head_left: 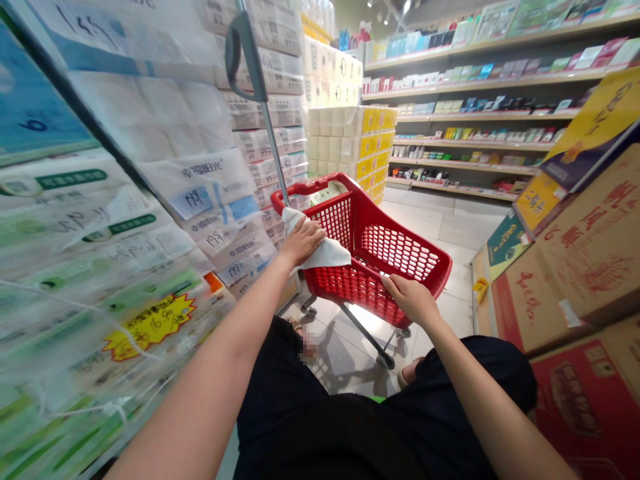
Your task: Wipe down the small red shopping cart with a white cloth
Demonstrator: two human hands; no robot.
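A red plastic shopping cart [400, 243] with perforated basket walls stands in front of me, its tall grey handle [245, 57] rising at the upper left. My left hand [303, 240] presses a white cloth [333, 253] against the cart's near left rim, its fingers closed over the cloth. Part of the cloth hangs over the basket's side. On the near rim, further right, my right hand [410, 297] grips the red edge.
Stacked tissue packs [195, 173] rise close on the left. Cardboard boxes [595, 233] are piled at the right. Yellow and white packs [350, 143] stand behind the cart, with stocked shelves [465, 87] farther back. Cart wheels [385, 360] rest on the tiled floor.
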